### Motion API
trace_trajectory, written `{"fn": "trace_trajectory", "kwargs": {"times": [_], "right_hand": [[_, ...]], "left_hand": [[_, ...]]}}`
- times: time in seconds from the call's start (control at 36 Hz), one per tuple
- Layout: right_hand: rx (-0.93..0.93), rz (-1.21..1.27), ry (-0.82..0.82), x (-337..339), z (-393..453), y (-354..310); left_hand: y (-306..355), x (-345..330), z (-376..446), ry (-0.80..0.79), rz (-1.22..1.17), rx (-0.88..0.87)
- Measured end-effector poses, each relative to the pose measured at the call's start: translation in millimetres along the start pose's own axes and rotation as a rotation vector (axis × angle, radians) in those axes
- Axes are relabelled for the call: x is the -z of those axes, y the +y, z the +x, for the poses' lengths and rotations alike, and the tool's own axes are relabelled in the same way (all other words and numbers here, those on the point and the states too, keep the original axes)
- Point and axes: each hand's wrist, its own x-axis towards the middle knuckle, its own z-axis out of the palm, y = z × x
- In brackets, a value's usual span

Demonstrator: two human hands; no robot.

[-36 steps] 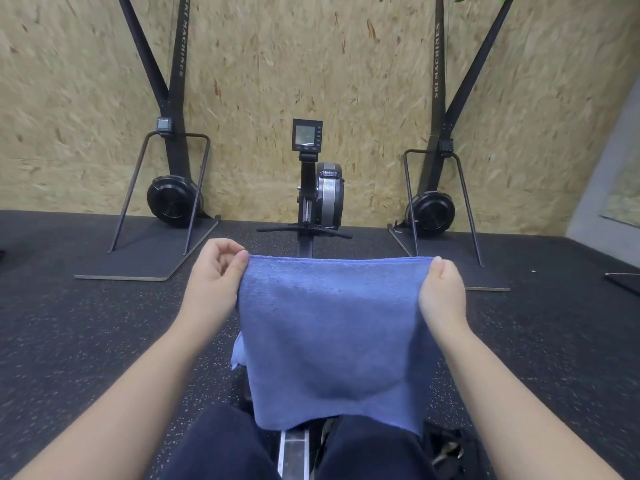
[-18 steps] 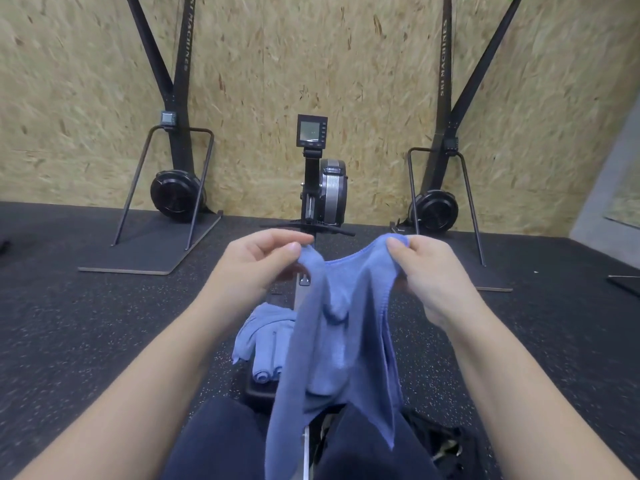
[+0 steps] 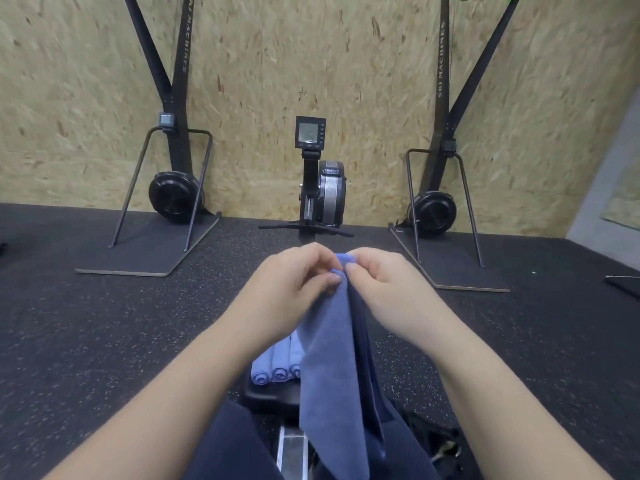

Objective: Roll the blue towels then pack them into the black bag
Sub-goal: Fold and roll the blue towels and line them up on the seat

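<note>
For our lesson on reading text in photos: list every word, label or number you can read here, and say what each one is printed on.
"SKI MACHINES": runs up the right upright machine by the wall.
"MACHINES": the same lettering on the left upright machine; its first word is cut off at the top.
Rowing machine screen: lit, but its figures are too small to read.
Small displays on the two upright machines: too small to read.
Blue towel: no label visible.
</note>
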Motion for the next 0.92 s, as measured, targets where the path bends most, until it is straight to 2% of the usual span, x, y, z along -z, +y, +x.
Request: {"fn": "trace_trajectory", "kwargs": {"times": [0.17,0.28,0.5,0.78,0.92], "right_hand": [[0.015,0.046,-0.073,-7.9,-2.4,2.3],[0.017,0.098,-0.091,-12.3,-3.0,2.8],[0.006,0.258,-0.127,-9.3,-6.2,-0.6],[0.014,0.305,-0.173,-3.1,-7.5,-1.5],[-0.025,0.531,-0.203,-6.2,-5.2,1.4]], "left_hand": [[-7.7,-0.7,3.3,0.059,0.189,-0.181],[-3.8,2.5,2.6,0.065,0.231,-0.224],[1.9,7.0,2.3,0.114,-0.012,-0.079],[6.9,2.6,1.3,0.204,-0.096,-0.001],[4.9,1.7,1.7,0.252,-0.215,0.112]]}}
